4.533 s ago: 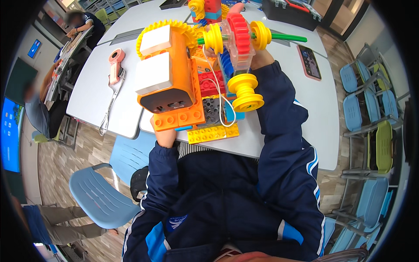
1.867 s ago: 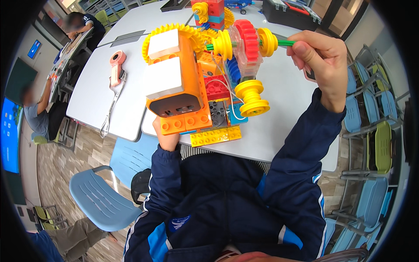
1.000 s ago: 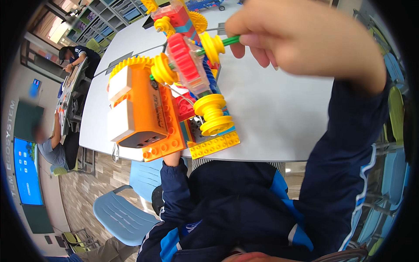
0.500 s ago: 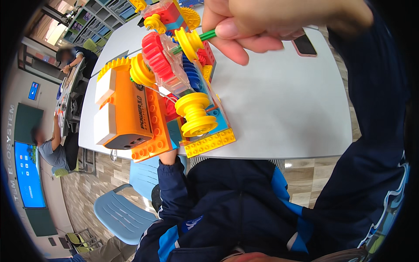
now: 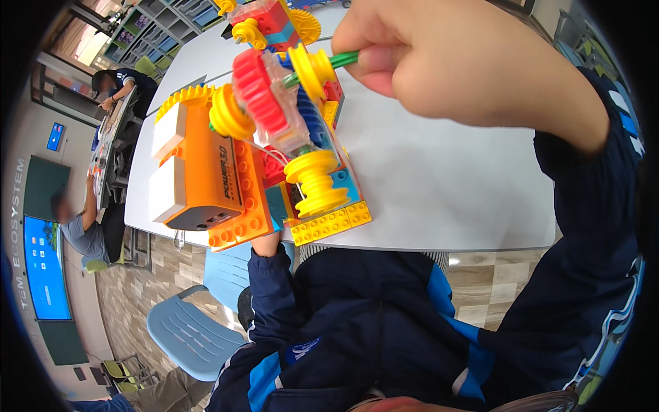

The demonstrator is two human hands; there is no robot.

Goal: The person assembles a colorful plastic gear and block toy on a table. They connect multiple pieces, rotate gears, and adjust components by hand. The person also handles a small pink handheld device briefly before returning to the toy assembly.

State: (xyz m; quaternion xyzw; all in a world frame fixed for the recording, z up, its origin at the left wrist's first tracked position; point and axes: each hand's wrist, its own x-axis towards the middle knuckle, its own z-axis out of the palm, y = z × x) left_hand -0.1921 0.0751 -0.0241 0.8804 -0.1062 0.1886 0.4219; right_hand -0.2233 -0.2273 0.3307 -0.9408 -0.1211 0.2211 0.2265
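My right hand (image 5: 425, 65) is closed in a pinch on the end of a green axle (image 5: 343, 60). A yellow pulley (image 5: 310, 72) sits on that axle. It runs toward a clear gear housing (image 5: 292, 130) with a red gear (image 5: 259, 93) on one face. These belong to a toy-brick model with an orange battery box (image 5: 206, 175), a blue worm-like part (image 5: 310, 117) and a yellow double pulley (image 5: 316, 184) with white string. My left hand (image 5: 266, 244) reaches under the model at the table's near edge; its fingers are hidden behind the bricks.
The model rests at the near left of a white table (image 5: 446, 185). Another brick build (image 5: 271, 24) stands behind it. Light blue chairs (image 5: 195, 336) are at the lower left. Two people sit at a long table (image 5: 110, 151) on the left, and a lit screen (image 5: 47, 268) hangs on the wall.
My right hand has rolled over, its wrist swinging down to the right, while still pinching the axle. The axle, pulley and gear housing have shifted slightly right. The phone is now hidden.
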